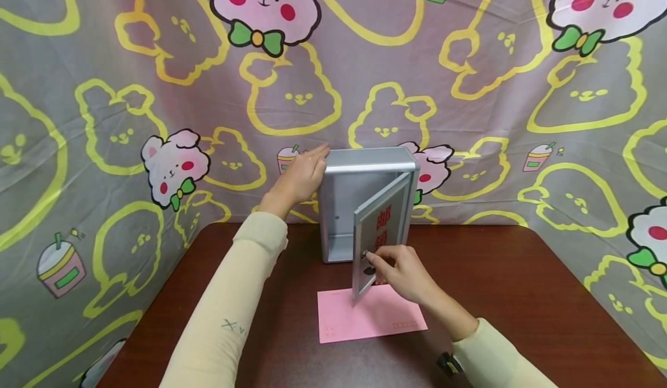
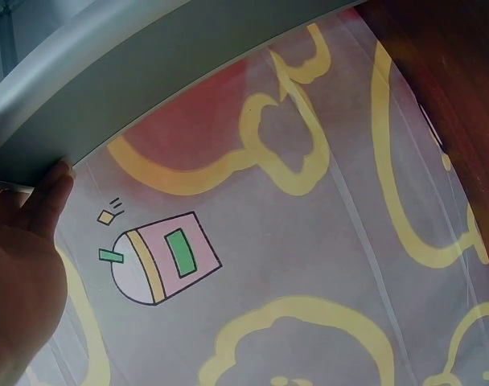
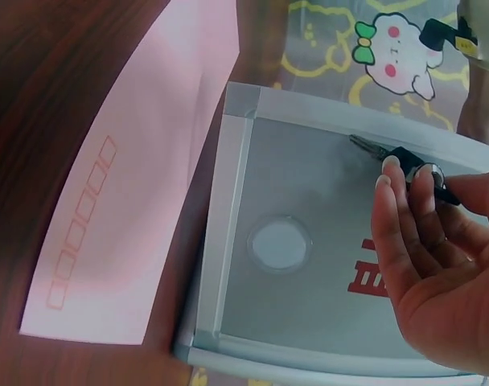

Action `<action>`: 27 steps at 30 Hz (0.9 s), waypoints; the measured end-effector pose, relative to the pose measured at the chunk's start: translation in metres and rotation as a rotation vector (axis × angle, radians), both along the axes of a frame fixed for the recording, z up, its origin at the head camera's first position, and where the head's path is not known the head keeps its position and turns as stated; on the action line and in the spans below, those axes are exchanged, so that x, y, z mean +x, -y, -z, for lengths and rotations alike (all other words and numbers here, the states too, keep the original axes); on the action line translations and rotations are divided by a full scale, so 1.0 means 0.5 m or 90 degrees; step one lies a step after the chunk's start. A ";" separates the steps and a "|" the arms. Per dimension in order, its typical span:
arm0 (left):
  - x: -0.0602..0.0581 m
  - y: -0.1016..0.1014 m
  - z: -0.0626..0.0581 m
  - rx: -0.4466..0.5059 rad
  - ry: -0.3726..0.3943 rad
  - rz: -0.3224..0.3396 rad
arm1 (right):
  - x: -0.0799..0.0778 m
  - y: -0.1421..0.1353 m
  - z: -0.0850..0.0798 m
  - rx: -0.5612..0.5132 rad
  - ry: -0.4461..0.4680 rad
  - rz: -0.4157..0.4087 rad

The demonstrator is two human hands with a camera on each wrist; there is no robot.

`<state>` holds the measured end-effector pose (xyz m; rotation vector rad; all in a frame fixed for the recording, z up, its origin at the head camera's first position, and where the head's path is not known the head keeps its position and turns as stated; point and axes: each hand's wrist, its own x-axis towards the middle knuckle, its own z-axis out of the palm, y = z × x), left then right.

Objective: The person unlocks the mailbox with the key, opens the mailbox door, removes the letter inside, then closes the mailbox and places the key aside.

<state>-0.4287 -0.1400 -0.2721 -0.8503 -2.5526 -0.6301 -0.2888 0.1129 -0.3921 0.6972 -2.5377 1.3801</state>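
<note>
A silver-grey metal mailbox (image 1: 371,159) stands upright on the table with its door (image 1: 394,205) swung partway out, red characters on the front. Its inside shows behind the door. My left hand (image 1: 301,178) rests on the mailbox's upper left corner, fingers lying straight along the top; in the left wrist view its fingertips touch the metal side. At the door's free edge, my right hand (image 1: 403,269) pinches a black-headed key (image 3: 404,159) at the lock, between thumb and fingers. The lock itself is mostly hidden by the fingers. Below the door lies a pink envelope (image 1: 367,315).
The dark red-brown table (image 1: 500,284) extends to both sides of the mailbox. Close behind it hangs a grey-pink cloth (image 1: 292,104) with cartoon prints. The door's lower corner overlaps the envelope in the head view. A round pale disc (image 3: 280,244) is set in the door.
</note>
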 end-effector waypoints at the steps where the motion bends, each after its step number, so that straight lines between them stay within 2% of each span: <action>1: 0.000 0.000 0.000 0.001 0.001 0.001 | -0.001 0.004 -0.001 -0.003 0.003 0.000; 6: 0.002 0.000 -0.001 0.000 0.006 0.000 | -0.008 0.021 -0.002 0.008 0.000 0.015; 14: -0.001 0.000 -0.001 0.000 -0.013 0.005 | -0.016 0.040 -0.003 0.015 -0.009 0.034; 27: 0.001 -0.001 0.000 0.003 0.004 0.004 | -0.038 0.064 0.003 0.044 -0.082 0.052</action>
